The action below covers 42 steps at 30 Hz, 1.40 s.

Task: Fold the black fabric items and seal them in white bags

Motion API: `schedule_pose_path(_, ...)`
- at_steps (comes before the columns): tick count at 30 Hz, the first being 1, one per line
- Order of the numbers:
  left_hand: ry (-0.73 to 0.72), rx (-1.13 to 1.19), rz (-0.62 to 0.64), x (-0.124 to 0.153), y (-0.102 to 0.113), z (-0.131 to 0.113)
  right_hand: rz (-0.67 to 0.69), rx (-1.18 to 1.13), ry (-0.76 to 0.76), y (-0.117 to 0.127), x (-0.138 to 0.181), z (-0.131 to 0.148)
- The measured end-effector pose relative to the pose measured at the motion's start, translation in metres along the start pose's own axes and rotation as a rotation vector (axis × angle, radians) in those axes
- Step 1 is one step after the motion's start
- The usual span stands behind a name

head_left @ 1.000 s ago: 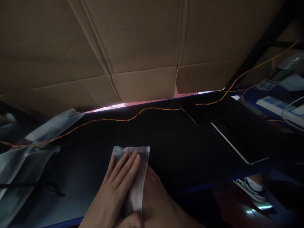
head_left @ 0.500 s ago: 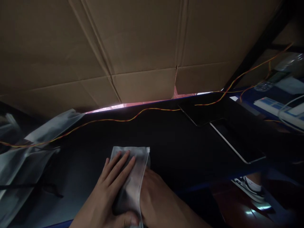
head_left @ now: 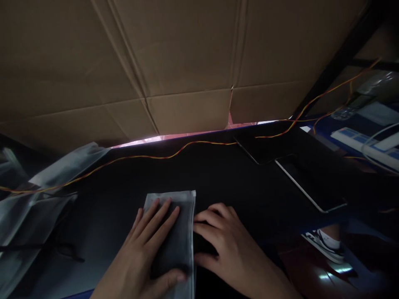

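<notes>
A frosted translucent zip bag lies on the black tabletop in front of me, its zip edge along the right side and a white slider at the top right corner. My left hand is open and flat on the bag, fingers spread and thumb across its lower part. Just right of the zip edge is my right hand, fingers curved and thumb apart, with nothing visible between them. Its fingertips are at the bag's edge; whether they touch it I cannot tell.
More frosted bags and a black cord lie at the left. A twisted red-yellow wire crosses the black tabletop. Two dark phone-like slabs rest at the right. Cardboard stands behind; a person's shoe shows below.
My right hand, which showed through the translucent bag, has come out to the right and its fingers have spread. The bag now lies flatter under my left hand, which stays in place.
</notes>
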<state>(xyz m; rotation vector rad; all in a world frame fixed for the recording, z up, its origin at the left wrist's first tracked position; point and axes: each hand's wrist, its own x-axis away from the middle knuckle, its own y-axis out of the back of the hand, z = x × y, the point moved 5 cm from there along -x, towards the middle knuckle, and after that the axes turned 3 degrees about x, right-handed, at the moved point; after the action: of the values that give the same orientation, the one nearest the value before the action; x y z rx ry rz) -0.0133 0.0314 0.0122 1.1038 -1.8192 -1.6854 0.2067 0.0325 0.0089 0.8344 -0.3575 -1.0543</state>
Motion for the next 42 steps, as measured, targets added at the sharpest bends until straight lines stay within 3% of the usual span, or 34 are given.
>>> schedule_pose_path(4, 0.007, 0.0, 0.004, -0.002, -0.002, -0.005, 0.035, 0.037, 0.051, -0.01, -0.008, 0.011)
schedule_pose_path(7, 0.007, 0.029, 0.02, -0.002, 0.006, -0.004, 0.011, -0.069, 0.07, 0.006, -0.013, 0.006)
schedule_pose_path(12, 0.104, 0.09, -0.008, -0.031, 0.017, 0.005, -0.234, -0.169, -0.205, 0.037, -0.031, -0.028)
schedule_pose_path(16, 0.285, 0.149, 0.013, -0.065, 0.004, 0.01, -0.272, -0.143, -0.286, 0.028, -0.057, -0.035)
schedule_pose_path(20, 0.313, 0.204, -0.012, -0.078, -0.004, 0.002, -0.311, -0.264, -0.311, 0.021, -0.072, -0.032)
schedule_pose_path(24, 0.415, 0.351, -0.147, -0.082, 0.009, 0.005, -0.292, -0.418, -0.296, 0.022, -0.073, -0.027)
schedule_pose_path(27, 0.398, 0.43, -0.137, -0.092, 0.019, 0.004, -0.273, -0.488, -0.258, 0.024, -0.071, -0.024)
schedule_pose_path(36, 0.488, 0.475, -0.286, -0.101, 0.025, -0.013, -0.338, -0.452, -0.192, 0.028, -0.059, -0.015)
schedule_pose_path(42, 0.387, 0.582, -0.164, -0.108, 0.031, -0.018, -0.297, -0.533, -0.218, 0.031, -0.05, -0.018)
